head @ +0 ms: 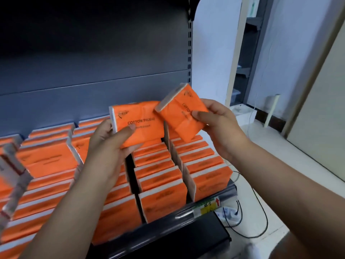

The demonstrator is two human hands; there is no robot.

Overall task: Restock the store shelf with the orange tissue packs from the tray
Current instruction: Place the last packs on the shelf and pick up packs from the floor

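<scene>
Orange tissue packs (162, 202) stand in rows on the shelf (179, 214), and two more are held just above the far right rows. The left hand (110, 144) pinches the level pack (141, 118), thumb on its printed face and fingers beneath, and the right hand (222, 124) clamps the tilted pack (175, 111) likewise. They look light, soft and squashy in slick film, so a broad hold across the flat faces should serve better than a corner.
</scene>
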